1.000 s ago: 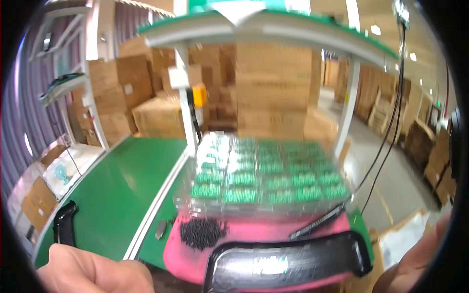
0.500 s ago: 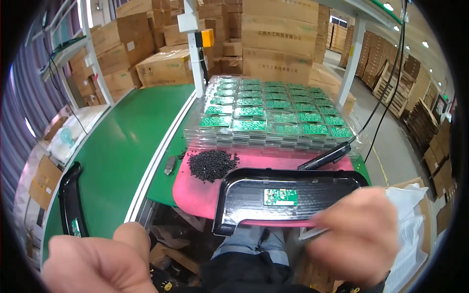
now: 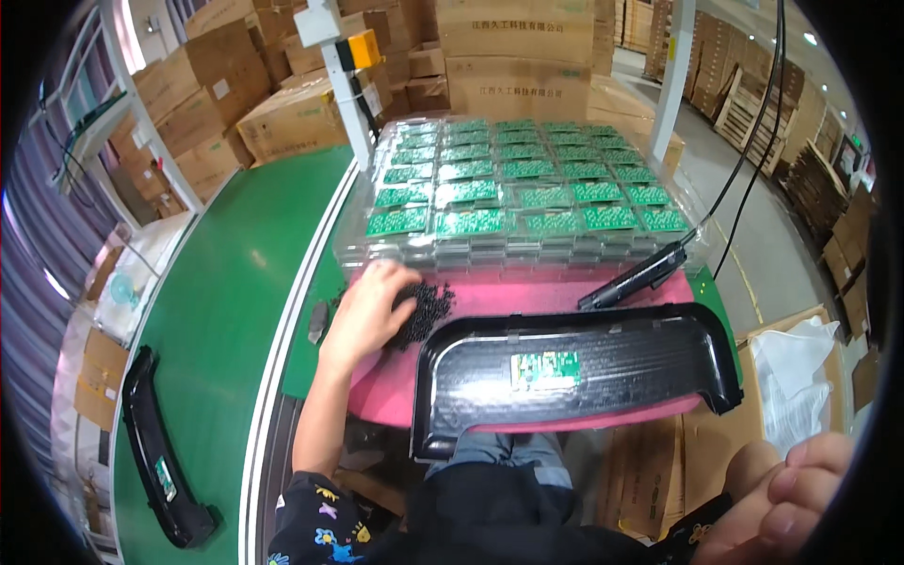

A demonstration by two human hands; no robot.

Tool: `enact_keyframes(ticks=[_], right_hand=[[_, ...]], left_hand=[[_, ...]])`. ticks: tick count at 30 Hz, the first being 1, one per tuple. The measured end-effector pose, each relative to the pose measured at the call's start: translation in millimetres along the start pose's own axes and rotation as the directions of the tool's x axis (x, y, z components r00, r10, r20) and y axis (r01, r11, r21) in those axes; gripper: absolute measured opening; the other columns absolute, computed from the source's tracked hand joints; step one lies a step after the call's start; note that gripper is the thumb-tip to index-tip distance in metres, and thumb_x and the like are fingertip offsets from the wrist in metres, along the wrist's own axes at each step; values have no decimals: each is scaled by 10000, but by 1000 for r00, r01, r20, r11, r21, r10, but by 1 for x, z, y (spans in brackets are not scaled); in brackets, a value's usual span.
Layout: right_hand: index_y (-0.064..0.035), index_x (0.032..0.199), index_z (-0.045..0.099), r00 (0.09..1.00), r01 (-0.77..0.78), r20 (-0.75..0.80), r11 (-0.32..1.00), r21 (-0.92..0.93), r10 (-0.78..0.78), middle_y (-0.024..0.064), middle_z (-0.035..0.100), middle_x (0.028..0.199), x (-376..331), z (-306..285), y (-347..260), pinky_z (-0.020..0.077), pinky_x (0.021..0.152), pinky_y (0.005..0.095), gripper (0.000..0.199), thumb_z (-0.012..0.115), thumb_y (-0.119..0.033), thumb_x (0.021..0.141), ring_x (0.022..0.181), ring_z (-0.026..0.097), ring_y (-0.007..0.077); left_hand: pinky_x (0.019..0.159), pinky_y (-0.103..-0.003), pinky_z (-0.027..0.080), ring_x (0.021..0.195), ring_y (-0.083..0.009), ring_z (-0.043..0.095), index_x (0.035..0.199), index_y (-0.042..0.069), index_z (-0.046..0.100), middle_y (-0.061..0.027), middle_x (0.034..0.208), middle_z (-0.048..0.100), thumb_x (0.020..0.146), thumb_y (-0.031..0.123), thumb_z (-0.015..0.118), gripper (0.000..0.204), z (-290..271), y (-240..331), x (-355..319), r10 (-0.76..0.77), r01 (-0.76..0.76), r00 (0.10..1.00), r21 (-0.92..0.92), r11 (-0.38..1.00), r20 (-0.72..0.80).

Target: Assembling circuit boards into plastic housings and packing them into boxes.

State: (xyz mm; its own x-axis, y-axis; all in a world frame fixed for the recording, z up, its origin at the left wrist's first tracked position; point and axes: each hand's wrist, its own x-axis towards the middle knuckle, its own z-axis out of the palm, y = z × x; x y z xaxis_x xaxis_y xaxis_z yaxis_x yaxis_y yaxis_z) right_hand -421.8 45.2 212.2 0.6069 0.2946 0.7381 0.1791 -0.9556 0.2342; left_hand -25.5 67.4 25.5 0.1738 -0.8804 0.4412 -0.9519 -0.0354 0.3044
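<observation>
My left hand (image 3: 373, 309) reaches to a heap of small black screws (image 3: 428, 309) on a pink mat (image 3: 386, 391). Its thumb and index finger are apart at the heap's edge, and nothing shows between them. Low on the right, my right hand (image 3: 786, 504) is held with its fingers curled in; whatever it may hold is hidden. A long, curved black plastic housing (image 3: 471, 405) lies on the mat in front of me, its hollow side up. Inside it sits a small green circuit board (image 3: 546, 370). Behind the housing rests a black electric screwdriver (image 3: 633, 280) with a cable.
Stacked clear trays (image 3: 518, 247) of green circuit boards stand behind the mat. On the green conveyor belt (image 3: 240, 282) at left lies a similar black housing (image 3: 155, 443). A grey pointed piece (image 3: 318, 322) is beside the mat. An open carton (image 3: 796, 377) with white wrapping stands at right.
My left hand has moved up from the lower left to the screw heap. My right hand has drawn away from the housing toward the lower right. The belt's housing has come nearer.
</observation>
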Motion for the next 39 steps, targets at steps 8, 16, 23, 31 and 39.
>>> enact_keyframes(ticks=[8, 16, 23, 31, 39], right_hand=[[-23, 1239, 535, 627, -570, 98, 541, -619, 773, 230, 609, 904, -91, 130, 146, 484, 754, 451, 358, 577, -192, 926, 880, 596, 404], [-120, 1386, 439, 85, -925, 238, 166, -341, 967, 249, 664, 998, -174, 155, 225, 483, 937, 439, 610, 614, -482, 927, 1034, 644, 413], [-44, 1421, 188, 267, -741, -207, 337, 581, 941, 160, 482, 1226, -131, 201, 188, 533, 875, 346, 771, 705, 12, 851, 1016, 608, 202], [-57, 1202, 483, 266, -341, 247, -149, 928, 932, 39, 550, 872, -103, 234, 176, 494, 832, 391, 316, 587, -246, 971, 814, 557, 172], [-102, 1095, 503, 575, 132, -194, 144, 981, 795, -56, 415, 622, -55, 179, 112, 370, 558, 254, 336, 511, -420, 988, 475, 374, 63]], left_hand=[[845, -412, 492, 940, -315, 602, 946, 41, 725, -104, 950, 642, 749, 54, 720, 197, 9, -24, -22, -44, 39, 995, 54, 998, 93], [773, -401, 468, 885, -259, 604, 857, 69, 706, -59, 865, 639, 794, 84, 694, 66, 17, -27, -3, 38, -47, 998, 187, 981, 52], [768, -408, 472, 867, -289, 595, 875, 40, 679, -92, 843, 625, 812, 56, 669, 65, 19, -32, 2, 38, -29, 996, 121, 992, -76], [689, -335, 520, 772, -265, 667, 913, -19, 668, -122, 852, 677, 825, -28, 678, 88, 20, 33, 39, 145, -182, 982, -380, 907, -125], [658, -279, 540, 748, -167, 691, 910, 12, 738, -78, 826, 729, 796, 50, 763, 122, 38, 66, 42, 294, -50, 933, -731, 681, 210]])
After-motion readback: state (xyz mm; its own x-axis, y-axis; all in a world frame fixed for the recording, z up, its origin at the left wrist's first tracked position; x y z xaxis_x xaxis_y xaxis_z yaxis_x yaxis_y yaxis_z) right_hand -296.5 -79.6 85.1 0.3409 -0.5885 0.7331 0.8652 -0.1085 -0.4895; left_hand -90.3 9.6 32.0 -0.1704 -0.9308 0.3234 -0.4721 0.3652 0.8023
